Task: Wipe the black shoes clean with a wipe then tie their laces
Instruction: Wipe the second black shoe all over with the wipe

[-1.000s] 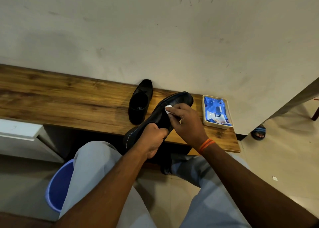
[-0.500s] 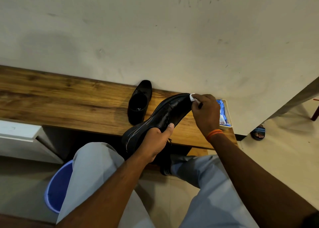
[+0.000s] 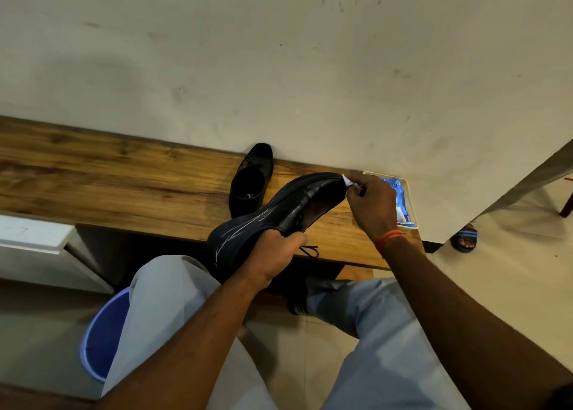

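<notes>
From the head camera, the held black shoe [image 3: 279,211] lies tilted with its long axis running from the heel, low and near the person's lap, up and away to the toe, which points toward the far right corner of the wooden bench [image 3: 108,186]. The left hand [image 3: 269,257] grips the shoe at its heel end, fingers curled round the opening and thumb lying along the edge, so it carries the weight; a loose lace [image 3: 310,250] hangs just below that hand, untied. The right hand [image 3: 370,206] is at the other end, its fingers bunched together and pinching a small white wipe [image 3: 348,183] that touches the very tip of the toe. So the wipe sits at the far end of the shoe's axis, and the unwiped length lies back toward the left hand; the right hand is the nearer one to any stroke along the upper, and I judge that stroke would run down the axis toward the body. The second black shoe [image 3: 251,183] stands on the bench just beyond the held one, opening upward, against the pale wall [image 3: 279,68]. A cream tray [image 3: 410,198] holding a blue wipe packet [image 3: 400,198] sits just behind the right hand at the bench's end. Below, a blue bucket [image 3: 99,341] stands on the tiled floor [image 3: 496,285] by the left knee.
</notes>
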